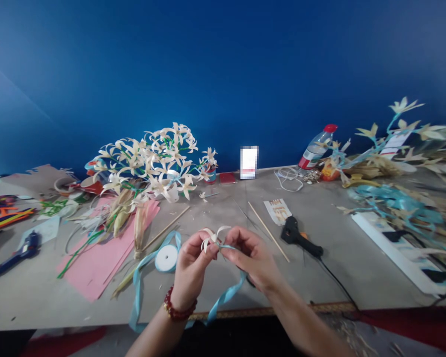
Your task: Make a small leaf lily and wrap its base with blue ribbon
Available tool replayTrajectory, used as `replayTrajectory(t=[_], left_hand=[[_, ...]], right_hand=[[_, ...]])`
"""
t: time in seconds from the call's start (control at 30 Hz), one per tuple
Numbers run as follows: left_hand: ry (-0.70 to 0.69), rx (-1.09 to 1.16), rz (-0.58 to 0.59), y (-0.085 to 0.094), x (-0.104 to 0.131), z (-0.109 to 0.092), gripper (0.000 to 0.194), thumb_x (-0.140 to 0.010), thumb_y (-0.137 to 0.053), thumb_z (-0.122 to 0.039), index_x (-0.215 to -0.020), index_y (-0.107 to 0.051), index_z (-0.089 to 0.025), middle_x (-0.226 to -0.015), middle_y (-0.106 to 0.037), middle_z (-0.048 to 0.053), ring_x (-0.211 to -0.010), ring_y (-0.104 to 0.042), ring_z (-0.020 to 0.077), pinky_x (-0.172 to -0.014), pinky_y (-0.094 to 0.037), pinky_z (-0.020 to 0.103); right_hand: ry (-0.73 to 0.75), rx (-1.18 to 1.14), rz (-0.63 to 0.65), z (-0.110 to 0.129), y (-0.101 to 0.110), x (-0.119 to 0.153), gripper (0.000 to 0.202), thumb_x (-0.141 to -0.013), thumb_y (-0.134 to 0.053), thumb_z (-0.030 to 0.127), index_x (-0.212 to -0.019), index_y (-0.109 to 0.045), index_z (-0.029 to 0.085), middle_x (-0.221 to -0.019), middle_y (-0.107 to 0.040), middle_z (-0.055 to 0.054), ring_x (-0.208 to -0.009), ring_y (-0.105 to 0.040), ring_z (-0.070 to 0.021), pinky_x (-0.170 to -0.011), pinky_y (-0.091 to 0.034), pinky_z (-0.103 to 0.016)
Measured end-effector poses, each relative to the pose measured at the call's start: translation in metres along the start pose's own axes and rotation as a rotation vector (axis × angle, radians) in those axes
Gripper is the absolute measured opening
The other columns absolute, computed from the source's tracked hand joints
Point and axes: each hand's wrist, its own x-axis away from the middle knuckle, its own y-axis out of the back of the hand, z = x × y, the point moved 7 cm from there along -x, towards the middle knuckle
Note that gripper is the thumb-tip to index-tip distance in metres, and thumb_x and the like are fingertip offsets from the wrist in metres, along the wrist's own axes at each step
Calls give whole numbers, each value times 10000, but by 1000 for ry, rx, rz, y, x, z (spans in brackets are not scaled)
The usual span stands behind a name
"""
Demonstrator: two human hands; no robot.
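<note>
Above the front of the grey table, my left hand [193,260] pinches a small cream flower [210,239] with curled petals. Close beside it, my right hand [250,255] is closed on a light-blue ribbon [225,296] at the flower's base. The ribbon hangs below the hands, loops past the table's front edge and rises on the left towards a white-centred ribbon spool [167,258]. The fingertips of both hands nearly touch, and they partly hide the flower's stem.
A black glue gun [301,238] and a thin stick [269,232] lie right of my hands. Pink sheets [92,267], corn husks [139,228] and a blue glue gun [20,255] are left. Behind stand a flower bunch [163,158] and a tilted bottle [315,151]; a power strip [394,255] is right.
</note>
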Motion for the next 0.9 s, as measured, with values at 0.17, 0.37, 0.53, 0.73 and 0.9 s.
replayTrajectory(t=[0.17, 0.37, 0.53, 0.73, 0.9], left_hand=[[39, -69, 35, -2, -2, -4, 203, -834, -722, -318, -733, -622, -174, -718, -512, -4, -657, -446, 125, -640, -377, 244], [90, -33, 17, 3, -1, -1, 167, -799, -757, -305, -776, -657, -174, -712, -527, -11, -646, -453, 116, -633, -387, 235], [130, -20, 27, 5, -1, 1, 174, -775, -780, -302, -790, -676, -162, -741, -555, -3, -646, -467, 109, -626, -402, 230], [126, -35, 51, 3, -2, -2, 163, -795, -765, -281, -768, -660, -160, -712, -535, -10, -646, -457, 107, -615, -391, 224], [161, 14, 12, 5, -1, 2, 178, -768, -789, -288, -785, -668, -158, -729, -561, -4, -636, -462, 104, -608, -395, 227]], right_hand=[[22, 78, 14, 8, 2, 1, 228, -762, -774, 320, -768, -576, 207, -714, -586, 21, -632, -518, -119, -574, -411, -228], [64, 213, 35, 10, 2, 2, 206, -813, -724, 326, -791, -560, 203, -721, -561, 16, -632, -507, -121, -574, -402, -232], [70, 274, 65, 10, 5, 2, 227, -831, -699, 295, -764, -499, 213, -702, -474, 42, -615, -428, -110, -554, -370, -219], [98, 154, 93, 15, 2, 2, 289, -832, -721, 327, -735, -475, 211, -902, -526, -15, -811, -522, -154, -686, -442, -251], [-72, 64, 90, 2, -1, 1, 285, -792, -771, 346, -780, -523, 208, -704, -498, 51, -623, -457, -98, -575, -376, -210]])
